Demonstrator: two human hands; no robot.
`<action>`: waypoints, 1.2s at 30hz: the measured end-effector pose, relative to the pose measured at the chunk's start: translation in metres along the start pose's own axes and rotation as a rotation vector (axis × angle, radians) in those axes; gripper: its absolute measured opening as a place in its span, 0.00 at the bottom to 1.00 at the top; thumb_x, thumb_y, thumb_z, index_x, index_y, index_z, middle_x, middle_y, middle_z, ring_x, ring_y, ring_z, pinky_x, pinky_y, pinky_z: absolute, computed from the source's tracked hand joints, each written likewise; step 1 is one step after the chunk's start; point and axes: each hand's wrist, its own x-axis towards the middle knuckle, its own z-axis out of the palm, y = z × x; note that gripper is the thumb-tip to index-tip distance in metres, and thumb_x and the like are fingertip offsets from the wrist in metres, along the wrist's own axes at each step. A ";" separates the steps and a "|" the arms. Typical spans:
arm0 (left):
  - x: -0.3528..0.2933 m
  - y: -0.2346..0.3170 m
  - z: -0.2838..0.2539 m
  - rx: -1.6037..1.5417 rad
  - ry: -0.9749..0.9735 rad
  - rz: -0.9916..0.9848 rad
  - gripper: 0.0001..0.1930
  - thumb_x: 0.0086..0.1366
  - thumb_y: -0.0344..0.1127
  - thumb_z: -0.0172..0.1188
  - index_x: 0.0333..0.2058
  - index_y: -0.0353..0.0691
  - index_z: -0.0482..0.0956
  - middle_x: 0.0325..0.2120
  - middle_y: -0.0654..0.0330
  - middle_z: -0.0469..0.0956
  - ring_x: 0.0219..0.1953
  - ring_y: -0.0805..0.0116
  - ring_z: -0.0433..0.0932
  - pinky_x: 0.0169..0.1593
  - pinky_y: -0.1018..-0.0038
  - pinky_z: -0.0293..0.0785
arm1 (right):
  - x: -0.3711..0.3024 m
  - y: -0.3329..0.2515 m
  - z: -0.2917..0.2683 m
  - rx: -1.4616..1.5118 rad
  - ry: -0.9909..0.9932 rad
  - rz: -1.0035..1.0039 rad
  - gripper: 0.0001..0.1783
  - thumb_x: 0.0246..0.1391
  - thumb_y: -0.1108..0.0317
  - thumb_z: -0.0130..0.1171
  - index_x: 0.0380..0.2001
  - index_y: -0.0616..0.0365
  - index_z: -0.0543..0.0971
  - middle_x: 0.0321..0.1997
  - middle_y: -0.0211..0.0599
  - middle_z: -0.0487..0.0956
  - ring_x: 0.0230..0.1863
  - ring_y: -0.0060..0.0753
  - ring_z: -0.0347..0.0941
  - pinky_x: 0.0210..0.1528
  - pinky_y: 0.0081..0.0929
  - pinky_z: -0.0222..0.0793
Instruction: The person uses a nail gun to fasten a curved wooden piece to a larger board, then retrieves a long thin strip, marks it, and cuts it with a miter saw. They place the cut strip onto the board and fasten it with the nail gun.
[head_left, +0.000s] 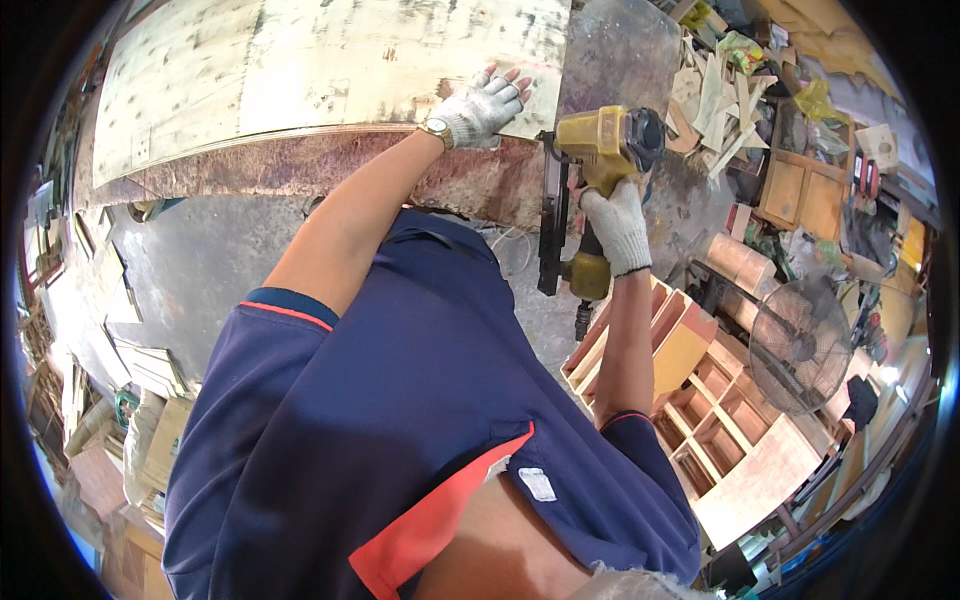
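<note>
left hand (483, 108) in a knitted work glove, laid flat on the pale plywood sheet (300, 70), fingers spread and pressing down near the front edge. right hand (617, 222), gloved too, closed in a fist round the grip of the yellow nail gun (590, 180); fingers wrapped tight, trigger finger not clear to see. gun held upright, black magazine hanging down, nose close to the edge of the sheet, just beside the left hand; touching it or not, cannot tell.

sheet lying on top of a thicker reddish-brown slab (300, 165), front edges nearly in line, both on a grey worktable (200, 260).

as a judgement: work probably in the fastening stage, sheet already placed and held steady, gun brought to the right end of the edge. no nail heads visible along the long edge, too small to tell, so most of the edge seems left to do.

around: wood offcuts (715, 100) past the gun, open wooden boxes (700, 400) low at the right, a floor fan (800, 345) beside them.
</note>
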 end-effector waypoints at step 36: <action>-0.648 -0.448 -0.012 -0.958 1.516 -1.832 0.40 0.53 0.43 0.72 0.60 0.28 0.67 0.52 0.44 0.75 0.43 0.50 0.80 0.41 0.55 0.79 | -0.030 0.100 0.149 0.449 0.395 0.162 0.11 0.58 0.63 0.62 0.40 0.56 0.86 0.34 0.28 0.82 0.24 0.21 0.73 0.27 0.23 0.71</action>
